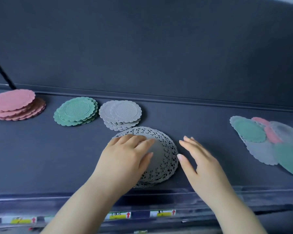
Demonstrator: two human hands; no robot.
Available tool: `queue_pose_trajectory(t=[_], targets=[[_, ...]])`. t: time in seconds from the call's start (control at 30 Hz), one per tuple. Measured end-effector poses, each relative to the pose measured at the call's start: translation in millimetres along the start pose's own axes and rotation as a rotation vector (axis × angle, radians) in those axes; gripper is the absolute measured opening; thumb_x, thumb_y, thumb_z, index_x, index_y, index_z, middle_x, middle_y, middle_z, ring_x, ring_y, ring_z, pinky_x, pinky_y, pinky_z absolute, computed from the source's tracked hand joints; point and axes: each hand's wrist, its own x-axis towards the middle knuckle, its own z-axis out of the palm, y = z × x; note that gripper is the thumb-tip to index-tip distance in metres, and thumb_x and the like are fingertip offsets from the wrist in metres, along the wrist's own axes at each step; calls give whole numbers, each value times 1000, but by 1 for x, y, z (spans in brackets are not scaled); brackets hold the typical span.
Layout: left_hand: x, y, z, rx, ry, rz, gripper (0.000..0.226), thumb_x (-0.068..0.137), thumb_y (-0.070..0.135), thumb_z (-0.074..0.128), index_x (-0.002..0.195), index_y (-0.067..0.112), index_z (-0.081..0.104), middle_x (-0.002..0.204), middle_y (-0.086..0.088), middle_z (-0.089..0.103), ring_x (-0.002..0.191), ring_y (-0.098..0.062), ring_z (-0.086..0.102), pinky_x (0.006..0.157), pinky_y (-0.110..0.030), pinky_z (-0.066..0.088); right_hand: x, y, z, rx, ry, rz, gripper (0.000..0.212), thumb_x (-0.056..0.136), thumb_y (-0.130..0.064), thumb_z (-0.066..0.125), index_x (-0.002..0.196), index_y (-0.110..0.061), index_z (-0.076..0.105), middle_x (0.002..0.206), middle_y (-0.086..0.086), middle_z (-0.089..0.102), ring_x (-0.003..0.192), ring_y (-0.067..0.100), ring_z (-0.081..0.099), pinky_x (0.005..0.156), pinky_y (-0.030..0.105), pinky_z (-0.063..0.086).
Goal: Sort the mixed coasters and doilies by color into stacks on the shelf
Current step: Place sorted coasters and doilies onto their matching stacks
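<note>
Sorting well along: four stacks made, mixed pile left to do
Pink stack, green stack and grey coaster stack line the shelf back; left hand lies flat, fingers straight, on the grey doily stack; right hand open, empty, just beside it; mixed pile well apart, unsorted

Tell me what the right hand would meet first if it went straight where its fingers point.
Probably only bare shelf, then the back rail. The right hand points just right of the grey coaster stack, though depth is unclear.
</note>
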Motion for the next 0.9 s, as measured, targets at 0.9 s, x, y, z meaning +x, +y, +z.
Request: queue_pose_trajectory(t=[0.9], targets=[[110,321,123,-33,-137,-57,35,85,38,41,104,30,69,100,15,67,87,-10,65,74,-25,52,-26,321,-175,-63,-113,7,53,92,-45,44,141,-29,32,152,-16,16,139,-3,3,112,22,16]])
